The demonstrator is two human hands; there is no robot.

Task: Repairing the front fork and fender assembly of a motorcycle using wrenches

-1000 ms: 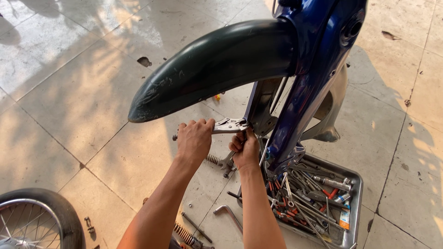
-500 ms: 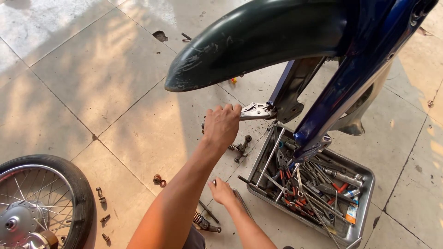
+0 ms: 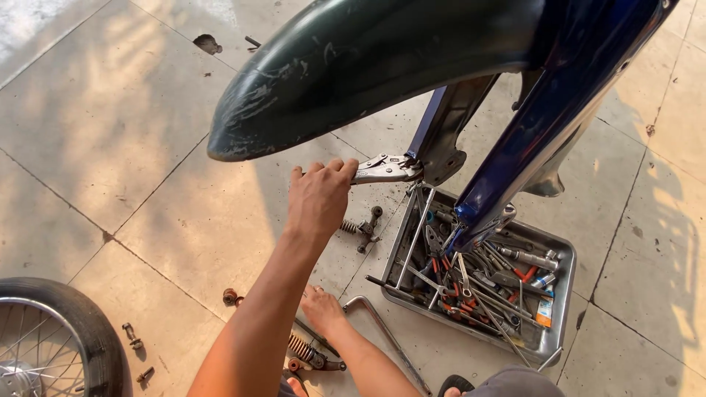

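Note:
My left hand (image 3: 320,197) is closed around the handle of silver locking pliers (image 3: 386,169). The pliers' jaws bite on the lower end of a blue motorcycle fork leg (image 3: 443,140). A dark, scuffed front fender (image 3: 368,66) hangs over the hand. The other blue fork leg (image 3: 548,125) runs down towards the tool tray. Lower down, my right hand (image 3: 322,309) lies palm down on the concrete floor with nothing visibly in it. It sits between an L-shaped wrench (image 3: 382,323) and a rusty coil-spring part (image 3: 312,354).
A metal tray (image 3: 559,254) full of wrenches and screwdrivers sits on the floor under the fork. A spoked wheel with its tyre (image 3: 81,323) lies at the lower left. Small bolts (image 3: 232,297) and a short spring piece (image 3: 362,228) are scattered on the concrete.
My right hand has left the pliers and dropped to the floor near the wrench. My left hand keeps its hold on the pliers. The view has shifted closer and lower.

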